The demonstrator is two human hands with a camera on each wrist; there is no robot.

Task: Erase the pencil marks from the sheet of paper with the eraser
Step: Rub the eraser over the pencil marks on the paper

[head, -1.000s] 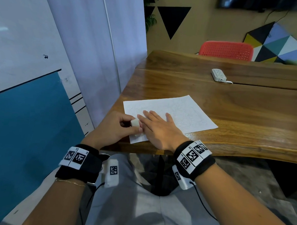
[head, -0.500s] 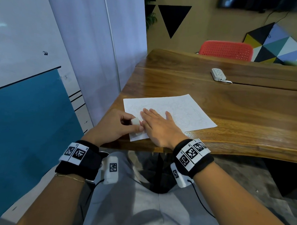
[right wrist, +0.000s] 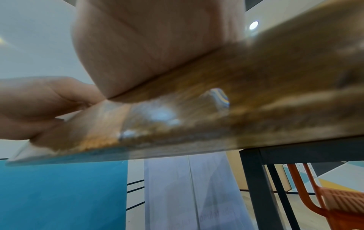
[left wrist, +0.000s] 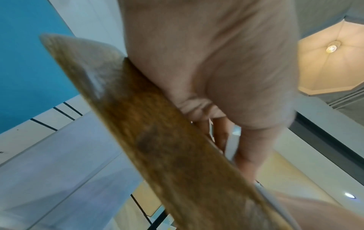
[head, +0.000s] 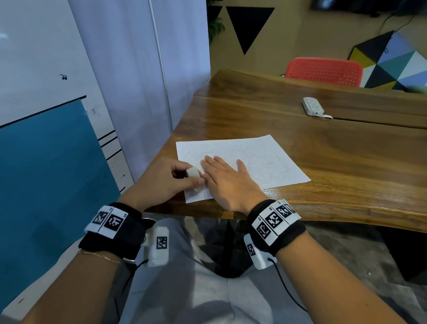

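Observation:
A white sheet of paper (head: 261, 161) with faint pencil lines lies near the front left corner of the wooden table (head: 330, 147). My left hand (head: 167, 182) pinches a small white eraser (head: 193, 172) between thumb and fingers at the sheet's near left part. My right hand (head: 228, 179) lies flat on the paper just right of the eraser, fingers straight. In the left wrist view the palm (left wrist: 216, 62) rests on the table edge (left wrist: 157, 140); the eraser is hidden there. In the right wrist view the heel of the hand (right wrist: 153, 46) rests on the blurred table edge (right wrist: 256, 93).
A white power strip (head: 312, 106) lies far back on the table. A red chair (head: 324, 71) stands behind it. A whiteboard and blue panel (head: 35, 178) stand close on the left. Dark table legs (right wrist: 254, 186) run below the top.
Both hands have stayed on the near left part of the sheet, the left one shifting the eraser only slightly. The head view has drifted a little.

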